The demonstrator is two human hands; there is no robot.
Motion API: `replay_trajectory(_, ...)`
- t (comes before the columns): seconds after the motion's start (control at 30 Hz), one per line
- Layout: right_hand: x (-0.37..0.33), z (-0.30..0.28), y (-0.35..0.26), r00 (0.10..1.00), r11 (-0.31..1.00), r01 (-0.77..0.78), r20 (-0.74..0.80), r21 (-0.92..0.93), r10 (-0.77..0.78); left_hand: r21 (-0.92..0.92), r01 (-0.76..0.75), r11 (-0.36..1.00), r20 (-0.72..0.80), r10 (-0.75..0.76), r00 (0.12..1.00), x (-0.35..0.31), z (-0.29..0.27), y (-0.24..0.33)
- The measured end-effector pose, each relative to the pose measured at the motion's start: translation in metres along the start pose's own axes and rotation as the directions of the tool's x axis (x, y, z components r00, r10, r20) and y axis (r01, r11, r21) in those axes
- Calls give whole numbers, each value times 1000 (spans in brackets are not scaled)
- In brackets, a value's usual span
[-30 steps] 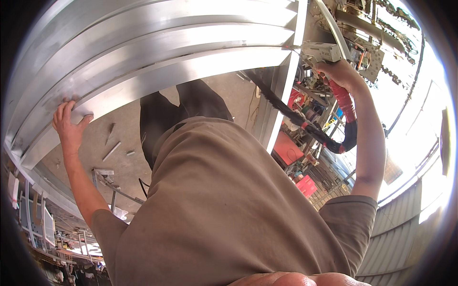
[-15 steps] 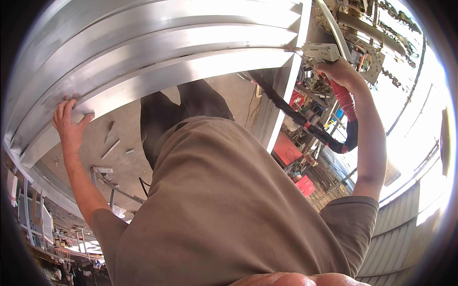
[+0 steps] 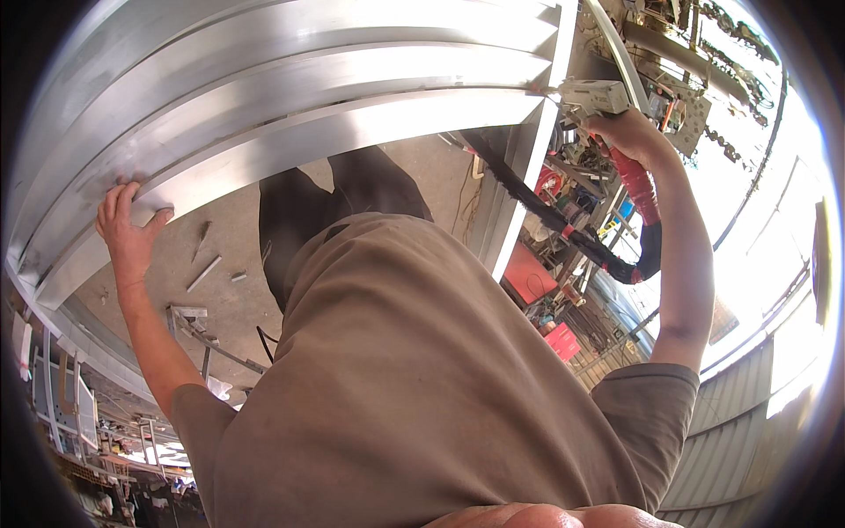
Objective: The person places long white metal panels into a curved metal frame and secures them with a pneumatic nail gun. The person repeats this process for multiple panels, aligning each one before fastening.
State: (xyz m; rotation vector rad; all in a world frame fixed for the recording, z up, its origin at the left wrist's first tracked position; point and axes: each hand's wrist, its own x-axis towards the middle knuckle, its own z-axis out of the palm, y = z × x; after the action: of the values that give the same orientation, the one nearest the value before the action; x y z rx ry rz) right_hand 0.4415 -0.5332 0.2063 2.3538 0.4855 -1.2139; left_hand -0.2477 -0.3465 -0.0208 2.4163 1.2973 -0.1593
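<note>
My left hand (image 3: 132, 231) grips the nearest slat (image 3: 264, 151) of a shiny silver metal frame, fingers over the top and thumb at its near edge. At the far right my right hand (image 3: 627, 136) is closed round the red-wrapped handle of a welding gun (image 3: 591, 95) with a boxy grey head. Its thin tip meets the frame's upright side bar (image 3: 528, 158) by the slat's right end, where a small reddish spot shows. From the handle a black sleeved hose (image 3: 563, 231) loops down and back behind the side bar. More slats run parallel beyond the nearest one.
Below the frame, metal offcuts (image 3: 204, 274) lie on the concrete floor (image 3: 238, 229). Red boxes (image 3: 531, 275) and cluttered tools stand right of the side bar. A corrugated wall (image 3: 731, 440) rises at the lower right. Racks and clutter (image 3: 66, 396) fill the lower left.
</note>
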Motion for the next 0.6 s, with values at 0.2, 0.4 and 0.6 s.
replay_trajectory(0.2,1,1,-2,1000,1000,18,3,-2,-18,8,-17,1000,-22,17,1000,-1,2,-2)
replay_trajectory(0.4,-5,-2,-2,999,997,48,-18,65,-47,3,-20,1000,-24,20,1000,-2,4,-3)
replay_trajectory(0.6,0,-2,-2,999,999,34,-28,10,-34,6,-19,1000,-30,19,999,-1,3,-3)
